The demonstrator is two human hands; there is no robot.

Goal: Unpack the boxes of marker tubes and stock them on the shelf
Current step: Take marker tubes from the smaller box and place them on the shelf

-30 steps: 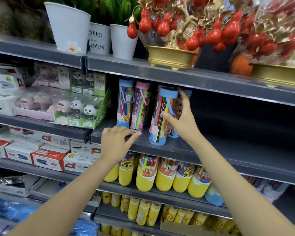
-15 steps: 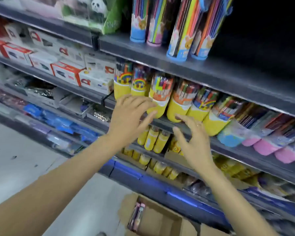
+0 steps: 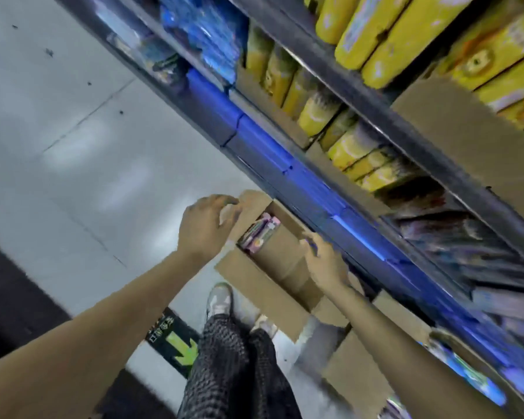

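Head view, looking steeply down at the floor [image 3: 82, 164] in front of a store shelf [image 3: 372, 116]; the picture is smeared by motion. An open cardboard box [image 3: 270, 285] stands on the floor against the blue base rail [image 3: 285, 164] of the shelf, its flaps spread outward. Inside it, at the end farther from the person, lie a few marker tubes [image 3: 259, 234] with pink and striped wrapping, packed side by side; their number cannot be told. The left hand [image 3: 204, 226] is at the far left flap [image 3: 250, 207] of the box, fingers bent and the fingertips at the flap's edge; whether they pinch the cardboard or only touch it cannot be told. The right hand [image 3: 322, 261] is over the shelf-side wall of the box, fingers loosely extended toward the tubes, holding nothing visible. Neither hand touches the tubes. Yellow tubes [image 3: 372, 34] fill the lower shelf tiers above the box. A second cardboard box [image 3: 360, 376] stands just to the right of the first, along the same rail. Near the lower edge show the person's patterned trousers [image 3: 230, 364], a light shoe [image 3: 220, 297], and a floor sticker with a green arrow [image 3: 176, 346].
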